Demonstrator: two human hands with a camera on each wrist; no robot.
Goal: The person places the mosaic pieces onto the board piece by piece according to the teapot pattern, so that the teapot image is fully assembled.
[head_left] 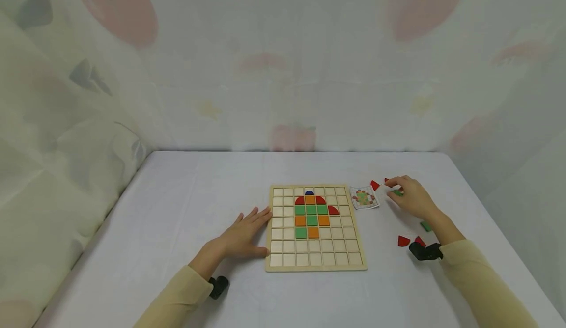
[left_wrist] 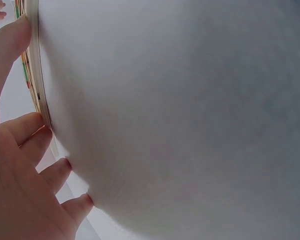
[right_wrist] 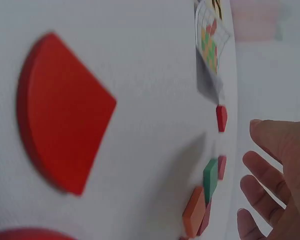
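My left hand (head_left: 242,234) lies at the left edge of a wooden grid board (head_left: 316,269), fingers spread and straight; in the left wrist view its thumb and fingertips (left_wrist: 34,122) touch the board's side. On the board, green, orange and red tiles with a blue piece (head_left: 309,193) on top form a figure. Right of the board, my right hand (head_left: 413,196) hovers over loose tiles, fingers loosely bent and thumb apart, with nothing between them in the right wrist view. Below it are a green tile (right_wrist: 210,179), an orange tile (right_wrist: 194,212) and a red tile (right_wrist: 221,118).
A pattern card (head_left: 373,205) lies beside the board's upper right corner, one edge curled up. Near my right wrist are red quarter-round tiles (head_left: 403,241) and a green tile (head_left: 426,226). Patterned cloth (head_left: 283,102) hangs behind the white table (head_left: 199,180).
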